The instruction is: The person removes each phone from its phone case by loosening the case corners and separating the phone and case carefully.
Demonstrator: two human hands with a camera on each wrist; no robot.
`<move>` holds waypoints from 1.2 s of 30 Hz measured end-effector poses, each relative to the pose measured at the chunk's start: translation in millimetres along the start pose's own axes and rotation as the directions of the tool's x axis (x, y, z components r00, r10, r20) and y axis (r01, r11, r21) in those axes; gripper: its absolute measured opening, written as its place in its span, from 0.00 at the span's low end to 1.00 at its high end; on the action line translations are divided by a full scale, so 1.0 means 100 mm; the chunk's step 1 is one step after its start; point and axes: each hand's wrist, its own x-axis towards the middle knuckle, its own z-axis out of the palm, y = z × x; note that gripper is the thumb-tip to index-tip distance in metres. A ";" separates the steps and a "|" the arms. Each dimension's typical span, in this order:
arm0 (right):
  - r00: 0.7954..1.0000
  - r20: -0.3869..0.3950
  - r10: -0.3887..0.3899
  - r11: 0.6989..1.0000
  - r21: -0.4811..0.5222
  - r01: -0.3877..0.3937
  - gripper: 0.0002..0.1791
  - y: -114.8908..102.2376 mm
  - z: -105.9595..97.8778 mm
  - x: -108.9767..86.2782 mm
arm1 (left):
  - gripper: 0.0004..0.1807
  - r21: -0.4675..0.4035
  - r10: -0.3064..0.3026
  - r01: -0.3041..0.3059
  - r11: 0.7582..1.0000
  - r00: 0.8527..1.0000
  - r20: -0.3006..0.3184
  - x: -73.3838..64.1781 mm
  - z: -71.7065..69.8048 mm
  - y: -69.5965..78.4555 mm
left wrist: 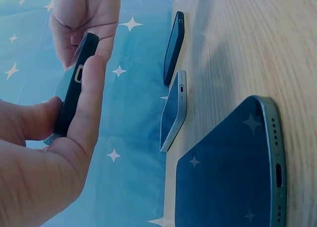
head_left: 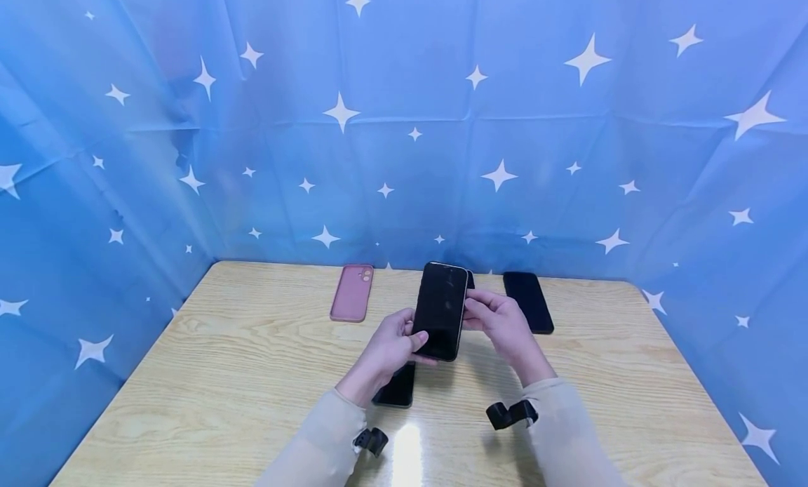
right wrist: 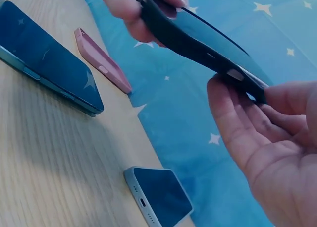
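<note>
Above the table, both hands hold a smartphone [head_left: 440,308] with a dark screen and a black phone case [right wrist: 193,48] around its back and sides. In the right wrist view the case edge bows and a strip of the phone's side shows above it, so the phone looks only partly seated. My left hand [head_left: 388,341] grips the lower left, thumb on the front edge and a finger along the bottom near the port opening. On the upper right edge, my right hand [head_left: 500,320] pinches the phone and case between thumb and fingers.
A pink phone case [head_left: 351,294] lies at the table's back left. Another phone [head_left: 396,387] lies under the left wrist. Behind the held phone is a pale-framed phone [left wrist: 174,113]. A flat black phone or case [head_left: 529,302] lies back right. A starred blue curtain [head_left: 404,157] borders the table.
</note>
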 end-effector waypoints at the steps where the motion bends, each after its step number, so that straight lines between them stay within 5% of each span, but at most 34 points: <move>1: 1.000 0.013 0.001 1.000 -0.021 -0.001 0.21 0.01 0.00 -0.01 | 0.13 0.001 0.006 -0.006 1.000 1.000 -0.009 0.01 0.00 0.00; 11: 0.987 0.161 -0.005 0.994 -0.103 0.022 0.19 0.06 0.06 -0.07 | 0.10 0.007 0.056 -0.055 0.998 0.994 -0.089 0.08 -0.03 0.00; 19: 0.978 0.208 0.034 0.985 -0.172 0.002 0.21 0.09 0.08 -0.12 | 0.11 0.019 0.075 -0.073 0.997 0.990 -0.117 0.10 -0.05 0.02; 28: 0.960 0.279 0.011 0.995 -0.102 0.019 0.19 0.13 0.12 -0.15 | 0.12 0.029 0.069 -0.066 0.997 0.986 -0.152 0.11 -0.05 0.03; 36: 0.964 0.266 0.005 0.995 -0.096 0.021 0.18 0.16 0.12 -0.15 | 0.13 0.059 0.058 -0.049 0.997 0.984 -0.168 0.11 -0.04 0.04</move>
